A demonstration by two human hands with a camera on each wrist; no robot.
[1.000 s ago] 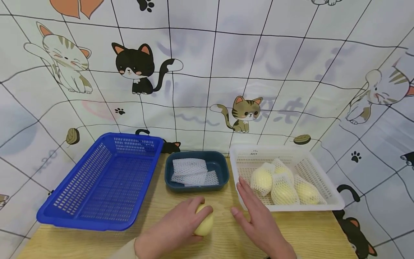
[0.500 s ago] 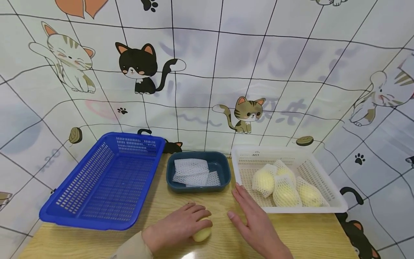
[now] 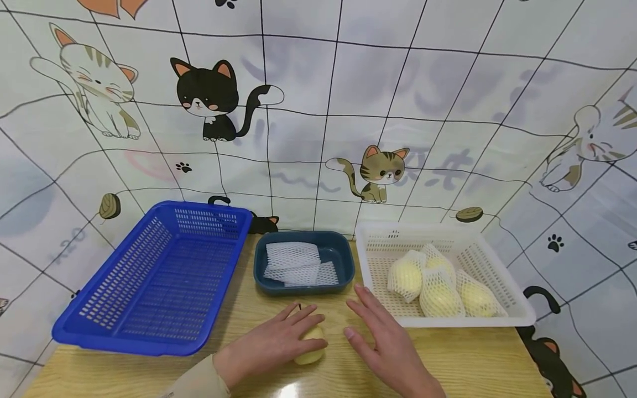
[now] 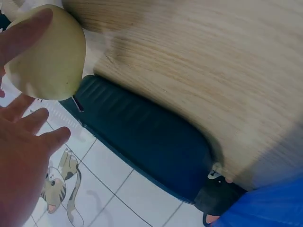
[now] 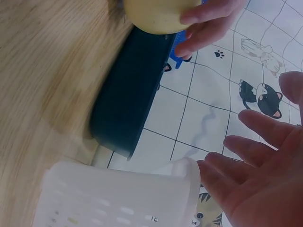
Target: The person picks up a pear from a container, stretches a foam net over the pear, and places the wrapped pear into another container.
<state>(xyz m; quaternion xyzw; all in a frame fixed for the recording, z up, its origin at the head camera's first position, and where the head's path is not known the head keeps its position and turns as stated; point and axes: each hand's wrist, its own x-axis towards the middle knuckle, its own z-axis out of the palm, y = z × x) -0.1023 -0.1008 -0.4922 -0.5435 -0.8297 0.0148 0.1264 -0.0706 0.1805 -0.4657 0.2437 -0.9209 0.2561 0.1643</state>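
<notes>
A pale yellow pear (image 3: 309,356) with a dark stem is at the front middle of the wooden table, largely covered by my left hand (image 3: 273,344). The fingers of that hand spread over the pear with gaps between them. In the left wrist view one digit lies straight across the pear (image 4: 54,61), while other fingers extend past it. My right hand (image 3: 385,345) is held to the right of the pear, its fingers extended and nothing in it. It is near the front left corner of the white basket (image 3: 478,321); the right wrist view also shows its palm and spread fingers.
Several pears in white foam nets (image 3: 440,298) lie in the white basket. A dark teal tray (image 3: 304,289) with foam net sleeves (image 3: 292,254) stands behind my hands. At the left is a blue basket (image 3: 134,345). A cat-print sheet (image 3: 298,132) hangs behind.
My left hand has loosened from gripping the pear and its fingers now spread flatter over it. The pear is lower. My right hand has shifted slightly left, away from the white basket.
</notes>
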